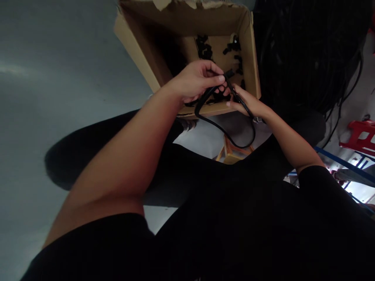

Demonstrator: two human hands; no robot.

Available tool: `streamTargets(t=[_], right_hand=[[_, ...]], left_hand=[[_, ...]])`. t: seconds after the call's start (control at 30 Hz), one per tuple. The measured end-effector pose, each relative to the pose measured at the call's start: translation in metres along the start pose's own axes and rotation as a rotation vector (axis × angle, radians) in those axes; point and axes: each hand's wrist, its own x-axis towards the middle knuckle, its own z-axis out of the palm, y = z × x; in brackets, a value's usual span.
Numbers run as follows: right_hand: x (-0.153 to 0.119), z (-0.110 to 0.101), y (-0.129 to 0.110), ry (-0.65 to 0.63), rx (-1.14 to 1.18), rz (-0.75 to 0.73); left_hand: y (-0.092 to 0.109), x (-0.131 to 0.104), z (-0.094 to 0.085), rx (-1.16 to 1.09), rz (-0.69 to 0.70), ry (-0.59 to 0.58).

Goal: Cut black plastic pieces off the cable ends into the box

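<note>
L hand is pinching black cable nr its end; R hand is sitting just beside, cable running across it, grip unclear, can't tell. Cable's loop is hanging below/btwn hands, by box edge.

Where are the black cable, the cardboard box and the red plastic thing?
Black cable (197, 111): head view, left bend of its loop.
Cardboard box (205, 19): head view, far inner wall.
Red plastic thing (361, 125): head view, upper part.
</note>
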Motion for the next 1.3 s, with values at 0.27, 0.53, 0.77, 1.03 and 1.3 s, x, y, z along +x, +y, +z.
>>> streamTargets(t=[0.27, 0.53, 0.77, 1.03, 1.3], right_hand=[[-0.002, 0.003, -0.023, 0.062, -0.044, 0.039], [-0.003, 0.008, -0.038, 0.173, -0.038, 0.168], [-0.002, 0.013, -0.035, 0.154, -0.057, 0.162], [0.000, 0.006, -0.047, 0.127, -0.063, 0.167], [0.003, 0.005, -0.044, 0.191, -0.097, 0.162]], left_hand=[[-0.008, 0.002, 0.011, 0.087, -0.031, 0.088], [-0.009, 0.005, 0.018, 0.142, 0.030, 0.233], [-0.011, -0.001, 0.023, 0.242, 0.089, 0.260], [-0.003, -0.007, 0.033, 0.281, 0.123, 0.214], [-0.008, -0.002, 0.019, 0.258, 0.109, 0.237]])
